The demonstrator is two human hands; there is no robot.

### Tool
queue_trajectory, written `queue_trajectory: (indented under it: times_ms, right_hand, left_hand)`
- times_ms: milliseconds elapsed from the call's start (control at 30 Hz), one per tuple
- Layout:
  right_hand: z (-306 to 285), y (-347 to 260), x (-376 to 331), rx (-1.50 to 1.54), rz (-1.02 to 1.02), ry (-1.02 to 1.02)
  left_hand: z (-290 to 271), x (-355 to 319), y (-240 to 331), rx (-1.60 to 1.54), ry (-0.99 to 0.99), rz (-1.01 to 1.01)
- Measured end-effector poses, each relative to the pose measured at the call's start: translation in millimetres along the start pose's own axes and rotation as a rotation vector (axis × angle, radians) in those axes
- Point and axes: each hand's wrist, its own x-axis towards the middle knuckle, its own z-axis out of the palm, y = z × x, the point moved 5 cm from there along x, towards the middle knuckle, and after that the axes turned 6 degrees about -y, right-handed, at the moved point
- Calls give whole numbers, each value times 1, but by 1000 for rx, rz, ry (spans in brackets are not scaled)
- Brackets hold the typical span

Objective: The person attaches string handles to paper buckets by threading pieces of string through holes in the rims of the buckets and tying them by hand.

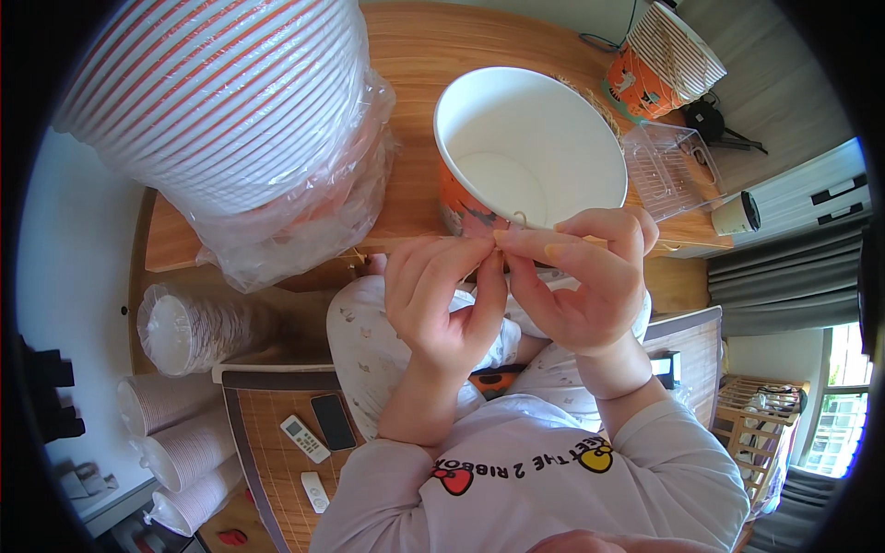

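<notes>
Two hands (516,276) at one open bucket (530,147), one nested stack (221,92) beside.

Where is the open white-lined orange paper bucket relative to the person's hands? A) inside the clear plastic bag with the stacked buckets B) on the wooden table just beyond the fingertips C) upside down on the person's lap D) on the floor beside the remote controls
B: the open white-lined orange paper bucket stands upright on the wooden table, right past the left hand and right hand, whose fingertips meet at its near rim.
</notes>
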Motion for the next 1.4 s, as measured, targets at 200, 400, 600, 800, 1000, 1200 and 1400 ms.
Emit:
queue_trajectory:
  times_ms: [200, 400, 600, 800, 1000, 1200, 1400]
  right_hand:
    - [-30, -28, 26, 106, 16, -79]
    - [-41, -71, 44, 333, -372, -500]
    - [4, -83, 13, 249, -538, -840]
    - [38, -137, -9, 498, -753, -963]
    - [24, -160, -21, 614, -820, -1032]
    - [25, -154, -24, 551, -836, -1053]
    - [38, -153, -18, 453, -863, -1075]
  left_hand:
    - [0, -7, -10, -60, -20, -97]
    - [8, -12, -12, -131, 18, -178]
    - [13, -6, -5, -142, 39, -198]
    - [-1, -11, -15, -72, -27, -235]
    - [1, -11, -17, -133, -13, -144]
    - [12, -11, -22, -150, -16, -88]
    - [6, -10, -24, -131, -24, -159]
